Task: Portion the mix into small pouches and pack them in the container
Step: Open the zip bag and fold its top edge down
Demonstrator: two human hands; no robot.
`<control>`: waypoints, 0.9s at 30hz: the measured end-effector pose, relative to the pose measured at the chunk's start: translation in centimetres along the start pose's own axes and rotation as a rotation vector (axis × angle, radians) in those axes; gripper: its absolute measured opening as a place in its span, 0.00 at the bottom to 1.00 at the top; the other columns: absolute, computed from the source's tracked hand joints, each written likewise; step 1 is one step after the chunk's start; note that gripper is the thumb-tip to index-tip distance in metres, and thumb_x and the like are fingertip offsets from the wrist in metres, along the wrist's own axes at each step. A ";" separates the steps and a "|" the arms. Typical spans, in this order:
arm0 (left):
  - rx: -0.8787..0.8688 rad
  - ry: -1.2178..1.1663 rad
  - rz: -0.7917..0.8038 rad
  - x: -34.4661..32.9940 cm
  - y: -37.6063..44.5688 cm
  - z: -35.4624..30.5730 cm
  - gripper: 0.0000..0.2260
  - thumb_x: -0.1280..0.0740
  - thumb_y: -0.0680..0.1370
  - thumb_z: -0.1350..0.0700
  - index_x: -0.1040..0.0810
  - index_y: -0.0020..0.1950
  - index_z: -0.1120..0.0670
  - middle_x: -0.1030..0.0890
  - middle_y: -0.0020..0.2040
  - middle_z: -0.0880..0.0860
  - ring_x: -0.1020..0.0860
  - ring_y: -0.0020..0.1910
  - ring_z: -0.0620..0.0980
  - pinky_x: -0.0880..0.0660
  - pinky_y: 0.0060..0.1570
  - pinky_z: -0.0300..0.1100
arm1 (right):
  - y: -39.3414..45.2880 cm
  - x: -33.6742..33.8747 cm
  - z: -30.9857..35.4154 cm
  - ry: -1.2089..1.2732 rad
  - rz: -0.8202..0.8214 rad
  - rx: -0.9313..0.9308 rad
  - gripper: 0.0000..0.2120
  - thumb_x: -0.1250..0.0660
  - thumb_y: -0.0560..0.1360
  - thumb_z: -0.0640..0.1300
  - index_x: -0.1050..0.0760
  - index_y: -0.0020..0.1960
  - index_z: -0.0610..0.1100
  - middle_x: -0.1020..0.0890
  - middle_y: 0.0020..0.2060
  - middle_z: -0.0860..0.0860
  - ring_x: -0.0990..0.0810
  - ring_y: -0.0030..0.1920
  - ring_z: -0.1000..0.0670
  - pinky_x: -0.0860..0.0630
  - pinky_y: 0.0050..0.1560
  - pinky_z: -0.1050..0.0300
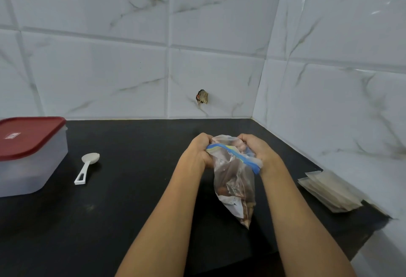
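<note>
Both forearms extended forward; left grip (200,151) and right grip (257,148) curled, clutching bag top.

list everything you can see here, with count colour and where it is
zip bag of mix: 1, clear with a blue zip strip, brown mix inside, held up over the middle of the counter
container: 1, translucent with a red lid on, far left of the counter
scoop: 1, white, lying on the counter just right of the container
small pouches: a stack, count unclear, pale and translucent, right edge of the counter
counter: 1, black, against the wall
wall tiles: white with grey veining, behind and to the right
left hand: grips the bag's top
right hand: grips the bag's top
</note>
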State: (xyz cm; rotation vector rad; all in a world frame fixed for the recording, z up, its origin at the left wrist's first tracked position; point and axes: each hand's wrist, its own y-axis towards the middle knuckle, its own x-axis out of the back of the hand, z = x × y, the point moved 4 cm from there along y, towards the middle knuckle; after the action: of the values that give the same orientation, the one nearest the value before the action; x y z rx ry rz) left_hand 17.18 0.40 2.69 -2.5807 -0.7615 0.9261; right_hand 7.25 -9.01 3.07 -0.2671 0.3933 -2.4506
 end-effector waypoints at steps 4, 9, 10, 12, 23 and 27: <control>-0.273 0.311 -0.232 0.9 0.4 -1.4 0.11 0.39 0.78 0.57 0.31 0.56 0.63 0.24 0.46 0.59 0.21 0.39 0.54 0.21 0.36 0.48 | -0.3 -0.1 1.2 -0.019 0.047 0.019 0.10 0.35 0.74 0.46 0.25 0.37 0.41 0.22 0.28 0.47 0.25 0.34 0.50 0.26 0.39 0.55; -0.473 0.897 -0.496 1.4 -4.0 -2.4 0.29 0.36 0.72 0.32 0.27 0.50 0.60 0.21 0.43 0.55 0.19 0.35 0.50 0.19 0.45 0.46 | -1.7 1.5 3.4 -0.279 -0.232 0.224 0.27 0.32 0.74 0.54 0.28 0.63 0.36 0.18 0.47 0.43 0.19 0.41 0.46 0.22 0.40 0.54; -0.456 0.994 -0.522 1.5 -5.1 -2.3 0.29 0.37 0.71 0.30 0.28 0.43 0.58 0.22 0.39 0.53 0.20 0.33 0.49 0.19 0.43 0.45 | -2.4 2.1 3.4 -0.366 -0.318 0.247 0.29 0.32 0.73 0.58 0.27 0.63 0.37 0.18 0.47 0.43 0.19 0.40 0.46 0.20 0.42 0.52; -0.420 1.053 -0.540 2.0 -6.7 -1.9 0.30 0.35 0.68 0.29 0.27 0.40 0.57 0.21 0.38 0.53 0.20 0.31 0.49 0.19 0.39 0.42 | -4.2 3.0 3.0 -0.513 -0.417 0.244 0.29 0.34 0.73 0.63 0.24 0.55 0.36 0.17 0.44 0.43 0.19 0.38 0.46 0.19 0.47 0.49; -0.208 -0.034 0.022 1.4 -7.4 2.5 0.04 0.34 0.78 0.65 0.23 0.45 0.64 0.21 0.36 0.58 0.20 0.31 0.49 0.20 0.31 0.40 | -8.0 1.5 -1.5 0.166 -0.083 0.117 0.09 0.36 0.79 0.38 0.24 0.42 0.35 0.20 0.36 0.42 0.20 0.35 0.48 0.19 0.28 0.59; -0.087 -0.380 0.137 1.2 -7.2 4.0 0.10 0.45 0.79 0.71 0.25 0.46 0.65 0.22 0.44 0.62 0.22 0.46 0.55 0.25 0.50 0.54 | -7.3 1.0 -3.5 0.631 0.026 0.063 0.08 0.40 0.80 0.37 0.25 0.45 0.36 0.18 0.38 0.43 0.17 0.36 0.47 0.18 0.31 0.55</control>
State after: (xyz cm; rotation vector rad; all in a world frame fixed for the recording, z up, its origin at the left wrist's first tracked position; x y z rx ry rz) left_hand 12.62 7.37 2.24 -2.5884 -0.7369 1.4847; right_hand 1.38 -3.40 2.35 0.5500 0.5731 -2.4699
